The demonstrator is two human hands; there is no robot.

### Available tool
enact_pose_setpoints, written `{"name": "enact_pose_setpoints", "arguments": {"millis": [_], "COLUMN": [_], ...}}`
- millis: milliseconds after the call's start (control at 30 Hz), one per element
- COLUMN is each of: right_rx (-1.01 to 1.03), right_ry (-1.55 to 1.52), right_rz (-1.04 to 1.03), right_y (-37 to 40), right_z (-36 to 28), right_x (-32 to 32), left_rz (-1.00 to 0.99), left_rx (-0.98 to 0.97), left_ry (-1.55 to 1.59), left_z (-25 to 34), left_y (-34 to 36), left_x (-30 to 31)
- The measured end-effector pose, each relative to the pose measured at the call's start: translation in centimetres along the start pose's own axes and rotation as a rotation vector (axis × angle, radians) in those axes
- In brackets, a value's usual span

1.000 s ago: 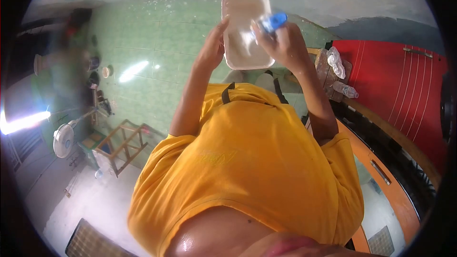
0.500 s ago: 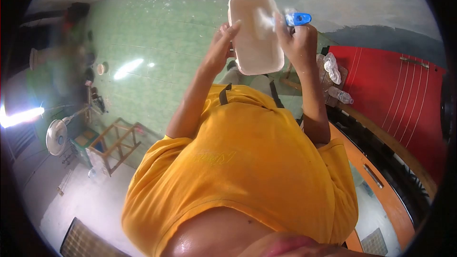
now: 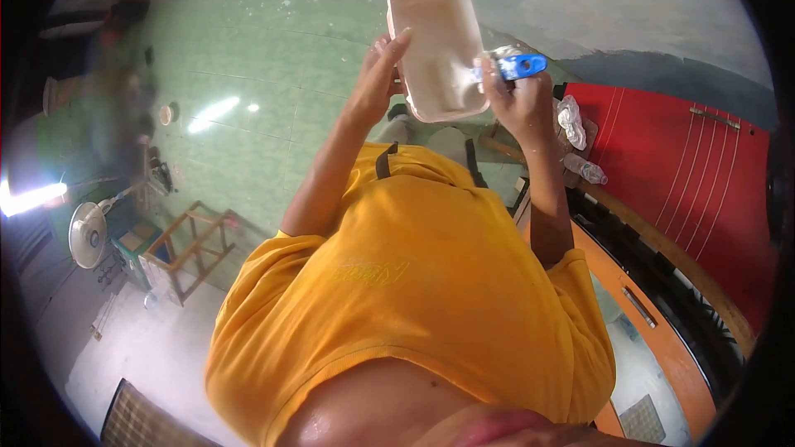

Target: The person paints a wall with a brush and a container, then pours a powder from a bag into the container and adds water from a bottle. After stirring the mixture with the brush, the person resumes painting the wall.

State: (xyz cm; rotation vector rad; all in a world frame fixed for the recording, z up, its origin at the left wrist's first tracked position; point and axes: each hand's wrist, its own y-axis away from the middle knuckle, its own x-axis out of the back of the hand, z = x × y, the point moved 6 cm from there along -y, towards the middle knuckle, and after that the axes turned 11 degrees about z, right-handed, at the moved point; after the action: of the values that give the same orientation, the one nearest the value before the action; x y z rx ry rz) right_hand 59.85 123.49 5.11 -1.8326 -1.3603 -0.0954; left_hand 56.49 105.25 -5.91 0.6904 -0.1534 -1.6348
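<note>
A pale rectangular tray [image 3: 431,33] with white residue inside is held up in front of me at the top centre. My left hand [image 3: 383,70] grips its left side, the thumb over the rim. At its right side, my right hand [image 3: 517,103] is closed on a brush [image 3: 522,66] with a blue handle. The brush's white-coated end reaches over the tray's lower right inside. White smears mark the fingers of my right hand.
A red panel [image 3: 687,190] stands at the right, with a clear bottle [image 3: 585,169] and a crumpled white bag [image 3: 571,122] beside it. At the left are a wooden frame [image 3: 192,242] and a white fan [image 3: 88,234]. Green tiles [image 3: 273,74] cover the floor.
The brush has moved down along the tray's right side, and its handle now tilts more. The tray appears slightly further up and left in view.
</note>
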Motion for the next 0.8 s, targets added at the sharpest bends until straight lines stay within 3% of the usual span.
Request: {"name": "enact_pose_setpoints", "arguments": {"millis": [100, 200, 233, 333, 367, 467, 500, 600, 633, 733, 800], "right_rx": [-0.102, -0.09, 0.056, -0.024, -0.101, -0.078, -0.126, 0.053, 0.015, -0.062, -0.053], "right_ry": [0.183, 0.022, -0.011, -0.111, 0.045, 0.049, 0.033, -0.088, -0.152, 0.113, 0.078], "right_rz": [0.002, -0.01, 0.002, 0.023, -0.018, 0.062, 0.002, -0.026, 0.023, 0.058, 0.027], "right_y": [-1.2, -2.0, -1.5, -0.7, -0.5, -2.6, -2.8, -0.9, -0.7, -1.9, -2.3], "right_z": [1.1, -0.1, -0.8, 0.0, 1.3, 0.9, 0.4, -0.7, -0.4, 0.8, 0.3], "right_x": [0.3, -1.3, -1.6, -0.6, -0.4, -1.0, -1.6, -1.6, -1.2, -0.3, -1.2], "left_rz": [-0.006, -0.073, -0.065, -0.047, -0.05, -0.076, -0.083, -0.05, -0.056, -0.063, -0.052], "left_rx": [0.014, 0.002, 0.001, -0.003, 0.003, 0.052, 0.071, 0.058, 0.052, 0.068, 0.104], "left_ry": [0.069, 0.036, 0.055, 0.087, 0.079, 0.009, -0.022, 0.036, 0.048, 0.043, -0.008], "left_z": [-1.3, -0.4, -0.3, 0.3, 0.3, -0.3, -0.4, 0.3, 0.4, -0.2, -0.5], "left_y": [-0.7, -0.4, -0.5, -0.8, -0.8, -0.9, -0.9, -1.1, -1.2, -0.8, -0.7], "left_x": [0.6, -0.3, -0.2, 0.3, 0.4, 0.6, 0.6, 0.8, 0.9, 1.0, 0.6]}}
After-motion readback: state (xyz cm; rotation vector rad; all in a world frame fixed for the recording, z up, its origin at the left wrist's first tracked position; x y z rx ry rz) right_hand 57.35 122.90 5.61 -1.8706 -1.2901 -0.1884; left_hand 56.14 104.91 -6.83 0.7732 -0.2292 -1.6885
